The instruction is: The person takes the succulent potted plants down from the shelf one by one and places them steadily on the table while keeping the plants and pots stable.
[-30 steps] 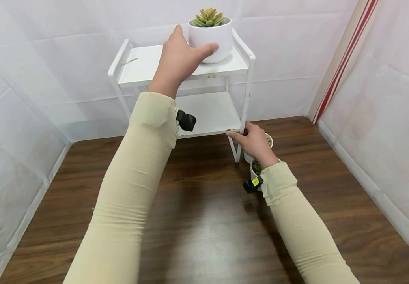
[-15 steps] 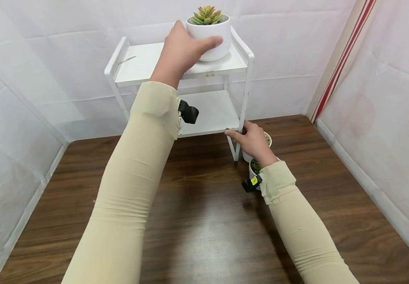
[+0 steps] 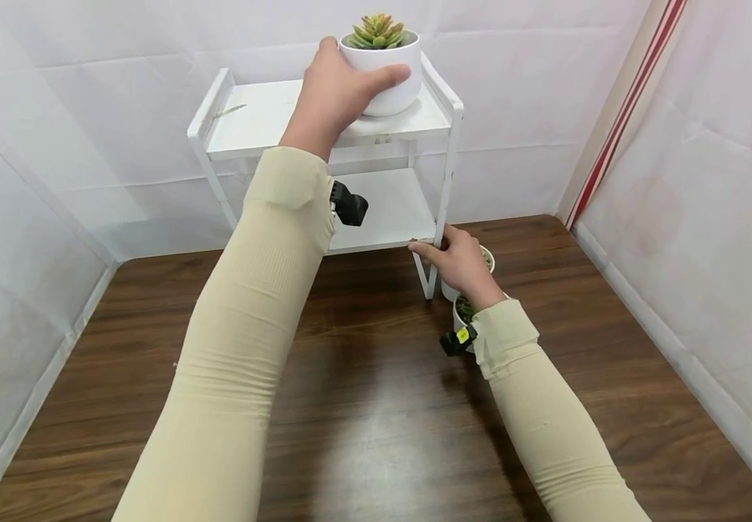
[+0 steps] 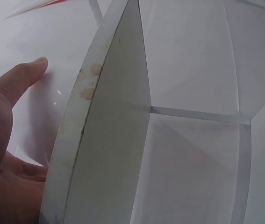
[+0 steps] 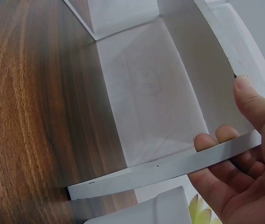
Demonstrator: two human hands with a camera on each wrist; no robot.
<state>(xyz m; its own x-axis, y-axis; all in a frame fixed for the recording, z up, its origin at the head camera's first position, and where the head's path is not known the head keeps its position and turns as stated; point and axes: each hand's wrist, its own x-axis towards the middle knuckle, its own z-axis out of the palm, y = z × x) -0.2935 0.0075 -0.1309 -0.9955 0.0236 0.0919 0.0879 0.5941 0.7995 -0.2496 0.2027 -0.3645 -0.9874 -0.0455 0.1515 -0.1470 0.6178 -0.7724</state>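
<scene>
My left hand [image 3: 333,90] holds a large white pot [image 3: 397,87] with a green and reddish succulent [image 3: 378,32] in it. The pot stands at the right end of the top shelf of a white two-tier rack [image 3: 261,109]. My thumb lies across the pot's front, while the fingers go behind its left side, mostly hidden in the head view. Low on the rack's right side, my right hand [image 3: 462,264] grips the front leg. In the right wrist view, fingers curl round the white leg [image 5: 165,172] and the thumb touches the lower shelf's edge [image 5: 225,49].
Two smaller white pots with plants stand on the brown wooden table [image 3: 349,377] by the rack's right leg: the rear pot [image 3: 488,259] and front pot [image 3: 462,312] are partly hidden by my right hand and wrist. White sheeting [image 3: 114,145] surrounds the table.
My left thumb has slid further round the front of the large pot. The right hand keeps its grip on the rack. The head view has shifted slightly.
</scene>
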